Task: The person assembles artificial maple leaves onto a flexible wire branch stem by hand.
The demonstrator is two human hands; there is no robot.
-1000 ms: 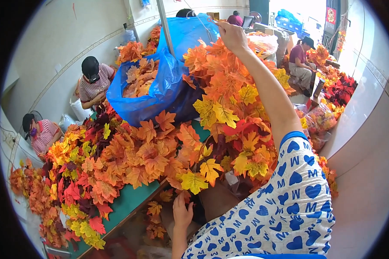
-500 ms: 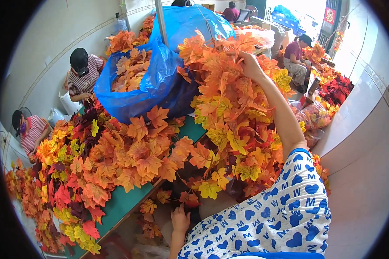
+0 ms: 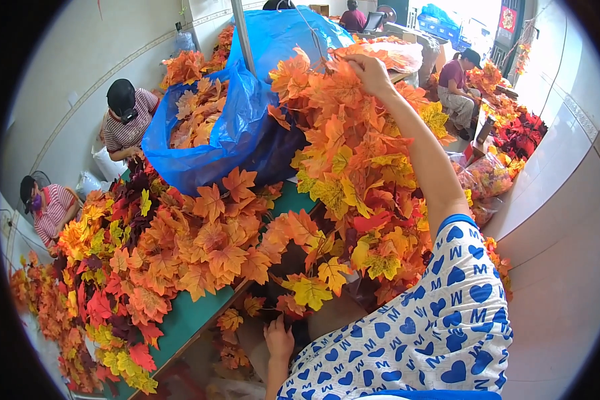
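Observation:
My right hand [image 3: 372, 75] is raised and stretched forward, its fingers closed on the top of an artificial maple-leaf garland [image 3: 343, 127]. Orange and yellow leaves hang from it in a thick bunch and merge with the heap beneath, so its lower end is hard to trace. Low by the table edge, my left hand [image 3: 279, 339] has its fingers curled in beside a small reddish-orange leaf [image 3: 290, 305]. Whatever lies between those fingers is hidden.
Leaf garlands [image 3: 200, 247] cover much of the green table [image 3: 183, 327]. A blue plastic bag [image 3: 200, 157] of orange leaves stands on it, near a metal post [image 3: 242, 37]. Two people in striped shirts work at left; another person [image 3: 455, 83] sits at far right.
My right hand has moved a little up and away, lifting the garland's top slightly. The hanging leaves have shifted, showing a red one among them. My left hand stays nearly in place.

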